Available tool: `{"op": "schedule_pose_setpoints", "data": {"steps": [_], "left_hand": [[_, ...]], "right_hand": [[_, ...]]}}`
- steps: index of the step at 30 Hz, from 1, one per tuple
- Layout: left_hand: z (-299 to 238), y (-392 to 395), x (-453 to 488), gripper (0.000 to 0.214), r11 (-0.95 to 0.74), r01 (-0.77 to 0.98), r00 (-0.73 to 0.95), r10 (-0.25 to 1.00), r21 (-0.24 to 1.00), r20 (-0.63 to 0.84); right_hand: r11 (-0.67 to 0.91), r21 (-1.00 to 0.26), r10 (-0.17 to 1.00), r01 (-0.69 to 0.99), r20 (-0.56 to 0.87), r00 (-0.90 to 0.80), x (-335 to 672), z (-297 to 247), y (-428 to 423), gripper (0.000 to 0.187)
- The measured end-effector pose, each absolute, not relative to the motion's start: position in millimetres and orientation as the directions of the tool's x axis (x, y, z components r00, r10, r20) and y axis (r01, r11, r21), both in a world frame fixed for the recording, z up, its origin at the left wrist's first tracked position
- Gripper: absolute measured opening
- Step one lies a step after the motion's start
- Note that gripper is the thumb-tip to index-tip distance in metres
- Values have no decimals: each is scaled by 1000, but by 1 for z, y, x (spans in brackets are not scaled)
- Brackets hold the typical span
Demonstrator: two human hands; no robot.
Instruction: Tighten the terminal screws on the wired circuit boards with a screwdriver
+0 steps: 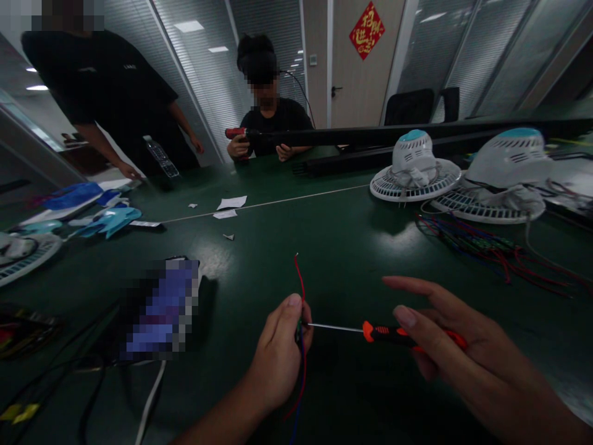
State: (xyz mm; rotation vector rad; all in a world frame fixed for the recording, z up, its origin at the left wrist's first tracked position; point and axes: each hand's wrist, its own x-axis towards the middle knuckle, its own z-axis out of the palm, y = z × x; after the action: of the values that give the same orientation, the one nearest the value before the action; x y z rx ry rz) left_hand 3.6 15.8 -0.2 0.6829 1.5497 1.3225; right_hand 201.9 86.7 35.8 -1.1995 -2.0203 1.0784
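My left hand [280, 349] pinches a small, dark green part [299, 332], mostly hidden by the fingers. A red wire [300, 275] sticks up from it, and red and blue wires [303, 380] hang below. My right hand [472, 355] holds a screwdriver [386, 334] with an orange and black handle. Its thumb lies along the handle while the index finger stretches out, off the tool. The metal shaft runs left, level, with its tip at the small part; whether the tip sits in a screw cannot be made out.
A bundle of wires [491, 244] lies at right, near two white fan housings [414, 176] [504, 167]. At left are a blurred-out screen device [162, 309] with cables and teal fan blades [109, 219]. Across the green table [333, 247], one person [273, 117] holds a red tool; another person [106, 99] stands.
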Motion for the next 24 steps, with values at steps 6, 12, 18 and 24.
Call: {"op": "schedule_pose_setpoints", "data": {"steps": [6,12,18,24], "left_hand": [[-1,16,4,44,246,-193,-388,870,950,-304],[-2,16,3,45,238,-165,-393,874,957,-285],[0,15,4,45,261,-142,-411,862,955,-297],[-4,15,3,46,243,-133,-390,878,961,-277]], "right_hand": [[294,-865,890,406,93,-447,204,35,85,48],[311,-843,890,438,97,-446,207,34,85,49],[290,-856,896,429,86,-436,206,35,84,51],[241,-836,899,492,1,-439,205,33,87,59]]}}
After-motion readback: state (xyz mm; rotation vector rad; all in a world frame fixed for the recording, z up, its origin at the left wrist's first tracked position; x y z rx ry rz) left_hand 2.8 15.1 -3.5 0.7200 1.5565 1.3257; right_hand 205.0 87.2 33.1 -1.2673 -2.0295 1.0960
